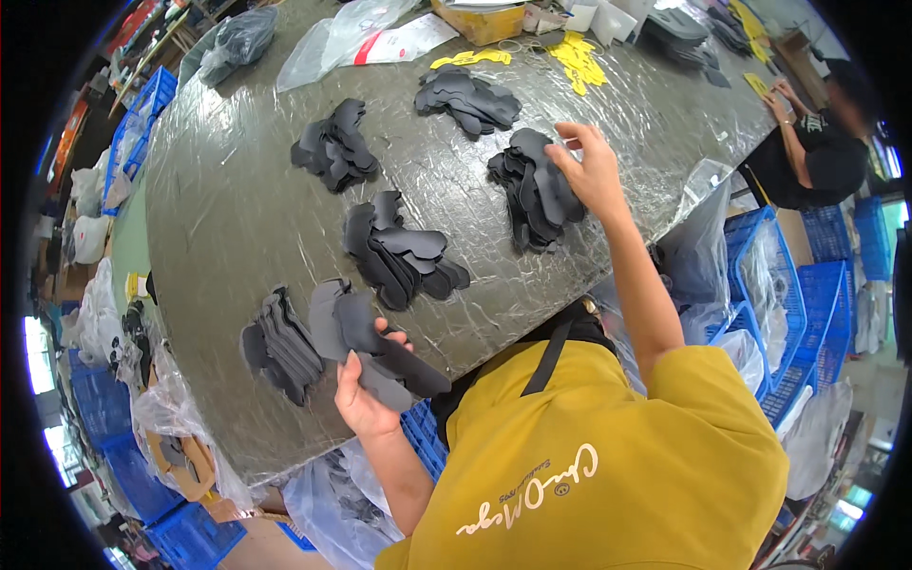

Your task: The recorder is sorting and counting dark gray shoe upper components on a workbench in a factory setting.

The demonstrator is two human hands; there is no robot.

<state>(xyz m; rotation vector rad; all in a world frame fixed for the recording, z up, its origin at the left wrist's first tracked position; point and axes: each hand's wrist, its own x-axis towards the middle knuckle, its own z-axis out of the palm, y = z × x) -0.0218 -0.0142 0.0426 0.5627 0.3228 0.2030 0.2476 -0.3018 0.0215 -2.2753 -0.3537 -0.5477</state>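
Note:
My left hand (369, 404) is closed around several flat dark grey sheet cut-outs (356, 328) with curved outlines, fanned over the table's near edge. My right hand (591, 171) is over a loose pile of similar cut-outs (537, 190) on the right, thumb at its upper edge, fingers apart from the thumb. Beside my left hand lies a neatly overlapped row of cut-outs (285, 347). Further piles lie in the middle (399, 252), at the upper left (334, 147) and at the far side (465, 100).
The plastic-covered table (237, 218) carries a yellow box (483, 21), yellow cut-outs (577, 62) and plastic bags (332, 43) along its far side. Blue crates (760, 275) stand right of me. Another person (822, 142) handles a yellow piece at the table's far right.

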